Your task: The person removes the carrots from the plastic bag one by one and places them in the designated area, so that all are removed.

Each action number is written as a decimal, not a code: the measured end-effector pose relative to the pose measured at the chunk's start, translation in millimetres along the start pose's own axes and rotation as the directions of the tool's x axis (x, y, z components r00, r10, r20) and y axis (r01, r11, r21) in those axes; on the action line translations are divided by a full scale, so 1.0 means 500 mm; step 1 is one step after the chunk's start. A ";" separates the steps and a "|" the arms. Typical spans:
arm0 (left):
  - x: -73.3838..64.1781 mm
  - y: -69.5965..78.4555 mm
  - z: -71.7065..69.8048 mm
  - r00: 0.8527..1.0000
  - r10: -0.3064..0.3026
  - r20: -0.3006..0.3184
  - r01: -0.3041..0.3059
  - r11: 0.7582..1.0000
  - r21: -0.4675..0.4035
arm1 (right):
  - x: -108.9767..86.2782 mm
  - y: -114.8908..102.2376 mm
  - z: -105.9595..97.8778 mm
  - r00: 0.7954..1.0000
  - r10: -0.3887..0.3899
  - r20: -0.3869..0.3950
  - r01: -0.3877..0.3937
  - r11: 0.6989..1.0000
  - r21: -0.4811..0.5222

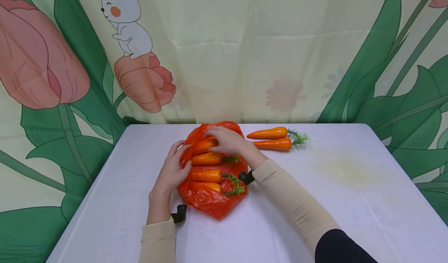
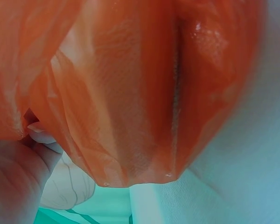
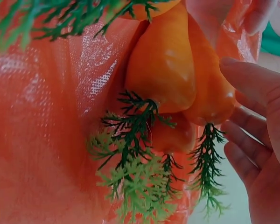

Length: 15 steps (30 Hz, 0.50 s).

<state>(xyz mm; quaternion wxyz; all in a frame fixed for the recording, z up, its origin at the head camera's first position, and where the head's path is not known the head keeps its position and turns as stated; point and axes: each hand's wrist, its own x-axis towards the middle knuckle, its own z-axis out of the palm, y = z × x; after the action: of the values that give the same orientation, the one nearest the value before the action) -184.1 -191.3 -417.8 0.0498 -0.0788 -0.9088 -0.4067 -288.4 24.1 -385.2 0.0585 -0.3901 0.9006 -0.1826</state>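
A red plastic bag (image 1: 217, 208) lies on the table with its mouth spread, holding several orange carrots with green leafy tops. At its left side my left hand (image 1: 170, 171) grips the rim; in the left wrist view the thin film (image 2: 121, 93) fills most of the picture beside the fingers. Over the far part of the bag reaches my right hand (image 1: 227, 140), holding the leafy end of the farthest carrot (image 1: 204, 145). In the right wrist view its thumb lies along that carrot (image 3: 210, 88), fingers behind. Closer to me are other bagged carrots (image 1: 206, 175).
Two more carrots lie on the white table (image 1: 315, 216) to the right of the bag, one farther back (image 1: 267, 133) and one nearer (image 1: 274, 144). A curtain (image 1: 217, 60) printed with flowers and a rabbit hangs behind the table's far edge.
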 end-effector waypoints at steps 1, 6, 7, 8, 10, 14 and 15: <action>0.000 0.000 0.000 1.000 0.000 -0.001 0.000 1.000 0.001 | 0.002 -0.001 0.001 1.000 0.003 0.003 -0.002 1.000 -0.009; 0.000 0.001 0.000 1.000 -0.005 -0.002 0.005 1.000 0.009 | 0.012 -0.002 0.010 1.000 -0.003 0.007 0.003 0.999 -0.054; 0.000 0.001 0.000 1.000 -0.006 -0.002 0.006 1.000 0.010 | 0.013 -0.002 0.012 1.000 -0.004 0.008 0.004 0.998 -0.063; 0.000 0.001 0.000 1.000 -0.007 -0.002 0.007 1.000 0.010 | 0.014 -0.002 0.014 1.000 -0.004 0.010 0.005 0.998 -0.069; -0.001 0.002 0.000 1.000 -0.007 -0.003 0.007 1.000 0.011 | 0.016 -0.003 0.018 1.000 -0.003 0.015 0.004 0.997 -0.073; -0.002 0.003 -0.002 1.000 0.002 -0.009 -0.002 1.000 0.013 | 0.018 -0.006 0.022 1.000 0.000 0.020 0.002 0.997 -0.081; -0.001 0.002 -0.002 1.000 0.006 -0.010 -0.006 1.000 0.016 | 0.018 -0.007 0.022 1.000 -0.001 0.021 0.003 0.996 -0.085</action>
<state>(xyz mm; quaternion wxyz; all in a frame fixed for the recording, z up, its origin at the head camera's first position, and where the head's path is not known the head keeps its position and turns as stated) -183.2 -191.3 -416.5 0.0562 -0.0792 -0.9115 -0.3997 -289.5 12.1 -393.9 0.0514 -0.3950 0.9065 -0.1402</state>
